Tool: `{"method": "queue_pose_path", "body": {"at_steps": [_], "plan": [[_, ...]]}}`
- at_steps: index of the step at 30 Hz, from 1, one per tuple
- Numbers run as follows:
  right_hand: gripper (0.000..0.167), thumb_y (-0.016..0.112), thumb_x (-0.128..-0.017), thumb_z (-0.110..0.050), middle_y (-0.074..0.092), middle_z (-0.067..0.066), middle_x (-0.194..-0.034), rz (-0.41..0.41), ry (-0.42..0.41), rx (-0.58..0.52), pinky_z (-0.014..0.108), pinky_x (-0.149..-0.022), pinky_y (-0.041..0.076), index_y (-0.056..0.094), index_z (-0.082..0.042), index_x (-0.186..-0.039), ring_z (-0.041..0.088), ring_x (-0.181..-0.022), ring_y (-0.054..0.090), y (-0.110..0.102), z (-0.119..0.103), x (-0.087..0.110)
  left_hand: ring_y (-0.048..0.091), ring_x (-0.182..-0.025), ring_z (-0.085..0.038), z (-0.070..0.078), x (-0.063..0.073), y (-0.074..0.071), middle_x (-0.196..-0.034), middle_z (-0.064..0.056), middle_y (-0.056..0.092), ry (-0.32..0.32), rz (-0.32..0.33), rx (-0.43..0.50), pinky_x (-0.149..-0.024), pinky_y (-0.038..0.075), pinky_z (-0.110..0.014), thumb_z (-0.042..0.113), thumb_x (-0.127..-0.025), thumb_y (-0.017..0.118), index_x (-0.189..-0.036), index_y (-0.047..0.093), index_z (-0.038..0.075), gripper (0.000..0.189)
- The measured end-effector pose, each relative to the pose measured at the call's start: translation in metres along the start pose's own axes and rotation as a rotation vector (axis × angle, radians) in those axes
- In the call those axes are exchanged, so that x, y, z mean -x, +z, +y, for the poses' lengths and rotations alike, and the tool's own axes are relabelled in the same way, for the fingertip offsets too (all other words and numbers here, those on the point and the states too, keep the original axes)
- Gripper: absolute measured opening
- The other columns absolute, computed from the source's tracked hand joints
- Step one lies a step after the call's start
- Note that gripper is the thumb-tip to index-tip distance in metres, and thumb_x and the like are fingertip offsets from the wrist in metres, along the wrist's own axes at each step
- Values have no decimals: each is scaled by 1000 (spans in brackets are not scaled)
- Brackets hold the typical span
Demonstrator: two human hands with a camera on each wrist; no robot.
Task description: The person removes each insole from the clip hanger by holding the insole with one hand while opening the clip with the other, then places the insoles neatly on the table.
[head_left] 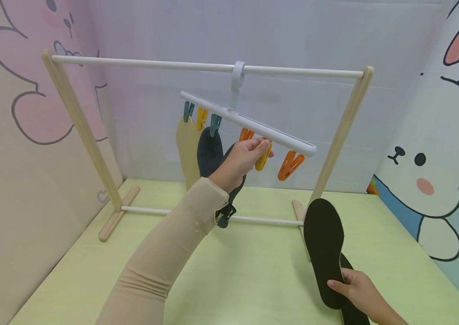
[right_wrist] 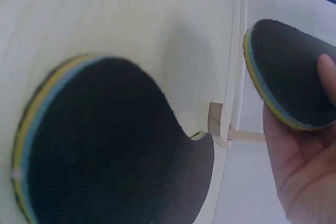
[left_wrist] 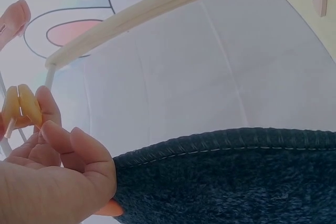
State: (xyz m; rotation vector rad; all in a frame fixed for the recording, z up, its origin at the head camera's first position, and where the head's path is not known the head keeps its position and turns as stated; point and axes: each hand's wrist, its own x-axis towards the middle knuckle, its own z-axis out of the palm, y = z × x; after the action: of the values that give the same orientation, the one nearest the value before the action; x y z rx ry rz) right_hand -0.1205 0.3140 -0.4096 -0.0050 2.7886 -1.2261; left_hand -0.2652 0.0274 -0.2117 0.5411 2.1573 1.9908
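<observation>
My left hand [head_left: 239, 162] pinches a yellow clothespin [head_left: 262, 159] under the right arm of a white hanger [head_left: 245, 121]. In the left wrist view, this clothespin [left_wrist: 31, 103] sits between the fingertips. An orange clothespin [head_left: 290, 166] hangs beside it at the hanger's lower end. Low on the right, my right hand [head_left: 361, 291] grips a black insole [head_left: 323, 243] by its narrow end, thumb on the dark face. The right wrist view shows the insole's yellow and blue layered edge. Another black insole [head_left: 354, 311] lies partly hidden under it.
The hanger hooks over the top bar [head_left: 140, 63] of a wooden rack [head_left: 81, 122] and tilts down rightward. Cream insoles [head_left: 188, 149] and a dark insole [head_left: 209, 151] hang from its left side by clothespins. A second dark insole [head_left: 239, 187] hangs behind my left hand.
</observation>
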Motion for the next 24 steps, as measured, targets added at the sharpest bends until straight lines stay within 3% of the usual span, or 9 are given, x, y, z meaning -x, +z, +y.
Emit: {"method": "queue_pose_path", "body": {"at_steps": [4,9,15,24], "plan": [[22,71,-85,-17,70,11,-88,12,43,31,29,-66,49,67,4,-91,13,-77,61,-3,5,2,45,-96,-16,-1,0,0,-96,-4,60,0,-2,8,-90,36,-40,29,-100,50,-106,66,-1,35],[18,71,-85,-17,65,7,-81,9,60,75,28,-63,45,63,-1,-82,10,-70,52,-7,15,5,45,-95,-16,-1,0,0,-95,-3,59,-3,-3,4,-91,36,-41,30,-101,50,-105,66,-2,36],[20,66,-90,-11,69,20,-93,-36,15,85,28,-66,50,65,8,-94,7,-75,62,-14,26,9,45,-97,-17,-2,-1,0,-96,-3,58,-6,-1,9,-92,36,-41,30,-100,50,-104,66,-1,35],[22,64,-92,-13,70,16,-87,-87,15,43,28,-65,50,65,9,-93,8,-74,63,-17,33,16,46,-93,-15,-1,-1,1,-92,-2,60,9,-6,10,-90,36,-37,29,-101,50,-107,66,-1,35]]}}
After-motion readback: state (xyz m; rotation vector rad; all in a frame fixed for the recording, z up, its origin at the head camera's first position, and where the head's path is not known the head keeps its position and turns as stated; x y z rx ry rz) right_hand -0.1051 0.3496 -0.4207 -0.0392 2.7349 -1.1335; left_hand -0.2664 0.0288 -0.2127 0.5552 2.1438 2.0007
